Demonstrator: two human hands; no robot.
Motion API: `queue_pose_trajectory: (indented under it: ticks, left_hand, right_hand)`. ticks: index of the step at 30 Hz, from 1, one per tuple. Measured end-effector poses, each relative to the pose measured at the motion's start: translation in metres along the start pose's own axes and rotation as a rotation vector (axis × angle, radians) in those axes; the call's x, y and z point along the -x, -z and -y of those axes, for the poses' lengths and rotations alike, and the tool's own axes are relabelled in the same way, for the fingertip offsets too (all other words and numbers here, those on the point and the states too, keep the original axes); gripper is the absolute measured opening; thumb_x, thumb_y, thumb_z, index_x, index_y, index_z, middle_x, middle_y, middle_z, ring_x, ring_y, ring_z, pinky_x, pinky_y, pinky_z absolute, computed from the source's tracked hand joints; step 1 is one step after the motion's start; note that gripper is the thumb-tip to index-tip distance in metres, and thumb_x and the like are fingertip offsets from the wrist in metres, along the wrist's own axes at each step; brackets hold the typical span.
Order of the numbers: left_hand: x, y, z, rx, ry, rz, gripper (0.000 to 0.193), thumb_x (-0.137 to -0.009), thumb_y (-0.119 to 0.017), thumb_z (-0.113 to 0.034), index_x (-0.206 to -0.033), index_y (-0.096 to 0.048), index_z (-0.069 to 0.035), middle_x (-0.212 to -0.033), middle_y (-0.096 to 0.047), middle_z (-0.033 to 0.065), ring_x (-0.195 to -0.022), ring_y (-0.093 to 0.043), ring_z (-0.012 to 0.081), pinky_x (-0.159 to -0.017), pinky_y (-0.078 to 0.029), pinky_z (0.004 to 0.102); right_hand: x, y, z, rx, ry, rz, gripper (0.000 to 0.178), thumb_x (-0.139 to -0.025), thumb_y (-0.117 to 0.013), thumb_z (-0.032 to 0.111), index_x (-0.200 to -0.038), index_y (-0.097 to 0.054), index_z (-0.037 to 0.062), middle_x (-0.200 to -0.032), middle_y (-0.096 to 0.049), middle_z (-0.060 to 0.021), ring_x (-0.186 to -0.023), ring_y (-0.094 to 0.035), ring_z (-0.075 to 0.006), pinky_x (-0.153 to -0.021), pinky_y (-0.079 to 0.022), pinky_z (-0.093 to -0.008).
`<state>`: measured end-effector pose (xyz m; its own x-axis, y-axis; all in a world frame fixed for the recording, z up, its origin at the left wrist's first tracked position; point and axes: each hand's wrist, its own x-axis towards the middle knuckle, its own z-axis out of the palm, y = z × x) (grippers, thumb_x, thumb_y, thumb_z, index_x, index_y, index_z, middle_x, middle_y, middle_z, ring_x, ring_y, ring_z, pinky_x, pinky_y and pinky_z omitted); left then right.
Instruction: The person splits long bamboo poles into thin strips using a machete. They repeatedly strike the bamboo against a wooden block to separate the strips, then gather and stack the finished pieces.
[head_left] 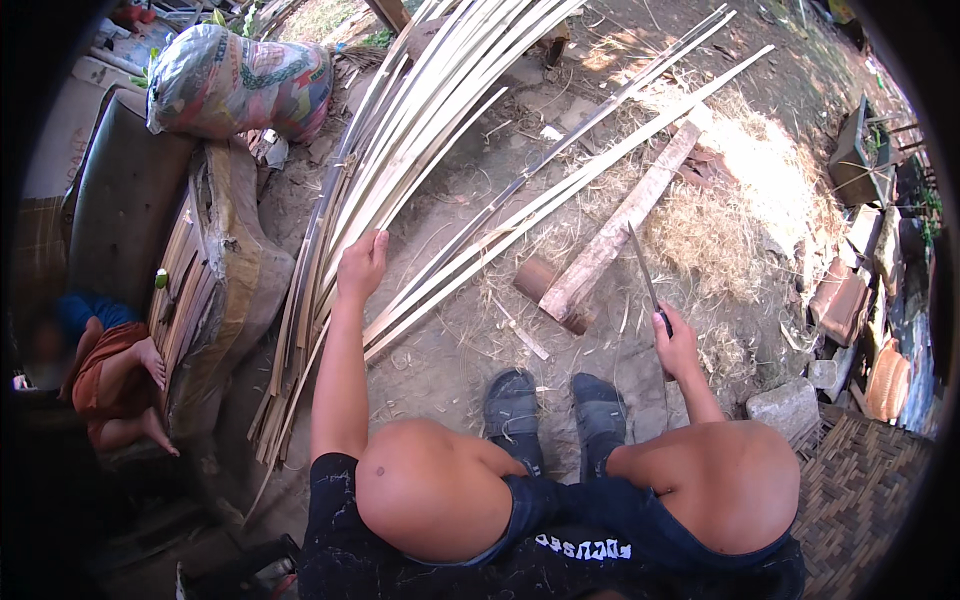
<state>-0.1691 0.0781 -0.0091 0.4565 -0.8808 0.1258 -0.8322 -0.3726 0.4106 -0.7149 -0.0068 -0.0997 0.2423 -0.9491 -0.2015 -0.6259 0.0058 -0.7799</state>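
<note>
My left hand (362, 265) is closed on the near end of a pale bamboo strip at the right edge of a fanned pile of long bamboo strips (420, 110). My right hand (677, 343) grips the dark handle of a knife (646, 270), its long narrow blade pointing away from me. Beyond the knife, a flat wooden plank (625, 225) slants across the ground, its near end by a short brown block (537, 279). Between my hands and the plank, a few separate bamboo strips (560, 197) stretch diagonally over the dirt.
Curly shavings (700, 235) heap right of the plank. A stuffed sack (240, 85) lies at the far left, above a worn padded seat (225, 260). Another person (110, 370) is at the left edge. A stone block (785, 412) and a woven mat (865, 500) lie right of my knee.
</note>
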Motion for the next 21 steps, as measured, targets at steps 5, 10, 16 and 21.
queue_pose_trajectory:
  ticks: [5,10,16,21]
  left_hand:
    - [-0.002,-0.051,0.037,-0.104,-0.061,-0.065,0.029,-0.102,-0.053,-0.034,-0.098,-0.062,-0.007,-0.088,-0.065,0.0201,-0.083,-0.063,0.0418,-0.073,-0.048,0.0506]
    - [0.038,-0.100,0.015,-0.332,-0.098,-0.018,0.038,-0.093,-0.066,-0.031,-0.121,-0.059,-0.008,-0.113,-0.058,0.0168,-0.106,-0.059,0.0360,-0.090,-0.045,0.0494]
    - [0.059,-0.133,0.032,-0.266,-0.037,0.276,0.034,-0.089,-0.068,-0.026,-0.114,-0.058,-0.005,-0.106,-0.060,0.0188,-0.102,-0.060,0.0402,-0.089,-0.047,0.0507]
    - [0.026,-0.065,-0.024,0.072,-0.197,0.004,0.027,-0.091,-0.070,-0.016,-0.106,-0.056,0.000,-0.097,-0.062,0.0198,-0.090,-0.063,0.0346,-0.081,-0.049,0.0446]
  right_hand:
    - [0.002,-0.002,-0.017,0.001,-0.026,0.013,0.038,-0.100,-0.060,0.030,-0.130,-0.063,0.0059,-0.114,-0.069,-0.0247,-0.107,-0.069,-0.0373,-0.090,-0.053,-0.0396]
    - [0.003,0.006,-0.008,0.004,-0.116,0.057,0.041,-0.099,-0.061,0.032,-0.130,-0.062,0.0043,-0.116,-0.069,-0.0245,-0.110,-0.068,-0.0376,-0.094,-0.052,-0.0395]
    - [0.002,0.001,-0.011,0.000,0.013,0.053,0.044,-0.099,-0.061,0.036,-0.133,-0.061,0.0088,-0.123,-0.066,-0.0244,-0.113,-0.065,-0.0405,-0.098,-0.050,-0.0429]
    - [0.011,0.008,-0.012,0.022,0.007,0.046,0.048,-0.098,-0.060,0.041,-0.136,-0.059,0.0125,-0.124,-0.066,-0.0226,-0.113,-0.064,-0.0420,-0.097,-0.050,-0.0452]
